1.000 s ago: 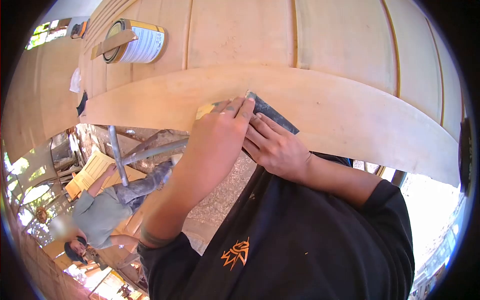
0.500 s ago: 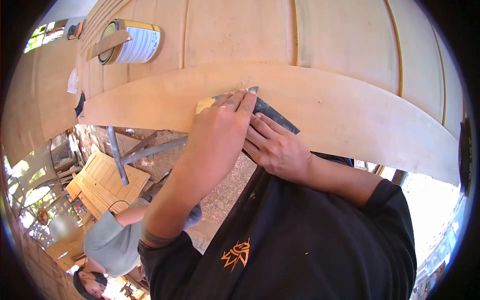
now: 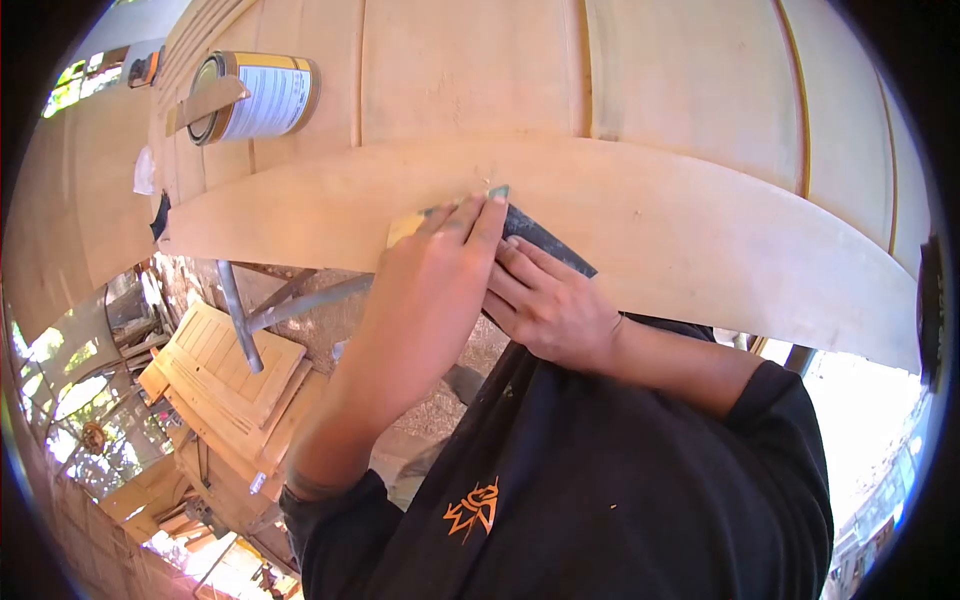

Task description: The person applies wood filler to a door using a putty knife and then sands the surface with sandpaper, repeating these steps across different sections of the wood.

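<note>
My left hand [image 3: 440,245] is closed, its fingertips pressed together at a small greenish edge over the pale wooden board [image 3: 700,230]. A yellowish patch [image 3: 403,229] shows beside its knuckles; most of what it grips is hidden. My right hand [image 3: 560,300] lies just to the right, its fingers bent over a dark flat piece [image 3: 545,240] that slants across the board. The two hands touch or nearly touch. Small light crumbs lie on the wood just beyond the left fingertips.
An open can [image 3: 265,95] with a flat brown strip across its mouth stands on the grooved panel [image 3: 460,70] at upper left. Below the board are a metal leg [image 3: 238,315] and stacked wooden panels [image 3: 225,375].
The person in the grey shirt at lower left is out of view. The board and can appear slightly lower in the picture. My left fingertips have shifted slightly left and down.
</note>
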Demonstrator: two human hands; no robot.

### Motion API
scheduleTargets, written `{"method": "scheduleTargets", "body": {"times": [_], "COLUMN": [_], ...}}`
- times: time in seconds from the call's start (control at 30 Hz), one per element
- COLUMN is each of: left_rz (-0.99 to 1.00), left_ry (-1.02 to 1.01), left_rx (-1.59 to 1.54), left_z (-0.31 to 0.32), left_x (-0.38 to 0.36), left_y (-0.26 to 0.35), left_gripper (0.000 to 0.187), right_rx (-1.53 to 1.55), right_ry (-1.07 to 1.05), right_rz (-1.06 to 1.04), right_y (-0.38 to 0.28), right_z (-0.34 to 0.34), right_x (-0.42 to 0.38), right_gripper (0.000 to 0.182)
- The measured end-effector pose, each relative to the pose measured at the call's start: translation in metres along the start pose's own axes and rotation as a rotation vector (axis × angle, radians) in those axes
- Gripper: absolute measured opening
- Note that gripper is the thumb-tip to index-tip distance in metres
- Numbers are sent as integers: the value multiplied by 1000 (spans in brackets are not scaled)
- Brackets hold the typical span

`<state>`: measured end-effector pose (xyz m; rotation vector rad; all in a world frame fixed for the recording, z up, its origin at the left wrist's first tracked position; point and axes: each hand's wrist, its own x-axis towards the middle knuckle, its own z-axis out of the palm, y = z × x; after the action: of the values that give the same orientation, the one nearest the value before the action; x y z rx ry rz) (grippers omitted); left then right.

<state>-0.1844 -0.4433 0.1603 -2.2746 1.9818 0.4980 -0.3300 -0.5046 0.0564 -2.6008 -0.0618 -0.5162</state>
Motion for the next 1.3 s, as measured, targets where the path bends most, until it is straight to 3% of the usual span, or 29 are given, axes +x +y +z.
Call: {"method": "scheduleTargets", "body": {"times": [0.1, 0.2, 0.3, 0.5, 0.6, 0.7, 0.9, 1.1, 1.3], "left_rz": [-108, -51, -42, 28, -95, 63, 5, 3, -70], "left_ry": [-140, -66, -97, -10, -142, -15, -167, -44, -62], "left_rx": [-102, -114, -57, -7, -112, -68, -36, -45, -83], "left_z": [-9, -4, -5, -4, -11, -3, -14, -2, -7], "left_x": [-2, -8, 0, 0, 0, -7, -1, 6, 4], "left_y": [1, 1, 0, 0, 1, -5, 1, -3, 2], "left_gripper": [54, 54, 39, 44, 54, 44, 42, 43, 50], "right_rx": [10, -25, -3, -17, -18, -39, -8, -6, -43], "right_ry": [31, 20, 31, 41, 32, 63, 17, 13, 22], "right_rz": [-7, -13, 5, 0, 7, 5, -3, 9, -9], "right_y": [1, 1, 0, 0, -1, 0, 0, -1, 0], "right_z": [1, 0, 2, -1, -1, 4, -1, 2, 2], "right_x": [1, 1, 0, 2, 2, 2, 2, 1, 2], "right_gripper": [32, 33, 33, 32, 32, 32, 32, 33, 33]}}
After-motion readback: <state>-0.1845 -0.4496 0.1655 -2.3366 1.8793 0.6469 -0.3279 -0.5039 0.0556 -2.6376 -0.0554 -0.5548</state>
